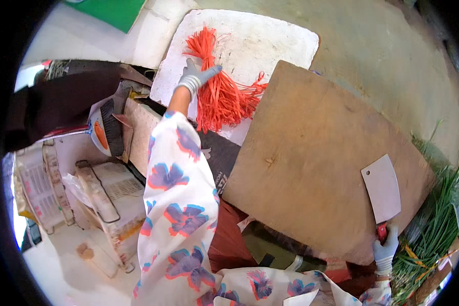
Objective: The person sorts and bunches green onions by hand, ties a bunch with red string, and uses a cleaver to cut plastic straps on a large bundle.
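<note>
My left hand (197,75), in a grey glove, is at the tied neck of a bundle of red plastic strips (225,101). Its visible fingers are spread, one lying across the strips. The bundle rests on a worn white foam slab (267,42), its loose ends fanned towards me and to the right. In my right hand (385,248), also gloved, is the red handle of a cleaver (382,191). The broad blade lies over the right part of a brown wooden board (321,160), pointing away from me. The board's left corner covers part of the slab.
Long green stalks (432,222) with clear plastic lie beyond the board's right edge. To my left are a brush (113,128) and stained cartons (114,191). A green panel (114,13) is at the upper left. Concrete floor (386,65) stretches behind the board.
</note>
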A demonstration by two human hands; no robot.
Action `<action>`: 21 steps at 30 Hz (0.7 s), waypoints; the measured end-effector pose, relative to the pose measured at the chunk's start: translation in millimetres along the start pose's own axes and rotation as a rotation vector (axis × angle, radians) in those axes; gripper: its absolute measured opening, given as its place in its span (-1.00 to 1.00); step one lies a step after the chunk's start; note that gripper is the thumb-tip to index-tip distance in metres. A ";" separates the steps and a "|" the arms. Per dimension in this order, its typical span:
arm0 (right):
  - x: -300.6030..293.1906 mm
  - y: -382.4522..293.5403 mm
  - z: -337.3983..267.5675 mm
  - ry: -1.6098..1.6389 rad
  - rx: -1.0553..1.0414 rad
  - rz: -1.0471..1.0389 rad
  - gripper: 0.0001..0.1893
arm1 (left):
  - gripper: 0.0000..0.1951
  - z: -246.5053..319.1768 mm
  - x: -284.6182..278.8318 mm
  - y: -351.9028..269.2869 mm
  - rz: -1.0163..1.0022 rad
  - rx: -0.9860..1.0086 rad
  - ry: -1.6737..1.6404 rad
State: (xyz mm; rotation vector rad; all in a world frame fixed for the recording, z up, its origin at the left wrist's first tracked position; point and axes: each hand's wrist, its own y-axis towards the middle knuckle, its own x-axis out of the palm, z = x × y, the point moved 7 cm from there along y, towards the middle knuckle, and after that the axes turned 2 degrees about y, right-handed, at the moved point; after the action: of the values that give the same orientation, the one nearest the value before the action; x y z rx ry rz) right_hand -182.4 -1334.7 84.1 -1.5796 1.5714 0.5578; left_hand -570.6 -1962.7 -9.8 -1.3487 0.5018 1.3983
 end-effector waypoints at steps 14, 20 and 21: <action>33.0 108.7 -226.1 0.125 -0.504 0.193 -0.83 | -0.38 -6.4 56.4 -158.3 0.196 0.386 0.364; 150.6 218.2 -417.5 -0.562 -0.915 -0.074 -0.60 | -0.38 -24.7 41.6 -172.3 0.186 0.337 0.311; 172.4 228.0 -441.3 -0.612 -0.944 -0.116 -0.60 | -0.38 -27.3 39.2 -172.4 0.177 0.338 0.322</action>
State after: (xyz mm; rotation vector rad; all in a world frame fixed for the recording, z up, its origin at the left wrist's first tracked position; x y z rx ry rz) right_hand -484.2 -1761.1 143.5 -1.8517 0.7441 1.6946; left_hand -399.9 -1913.2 10.2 -1.2750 1.0453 1.1718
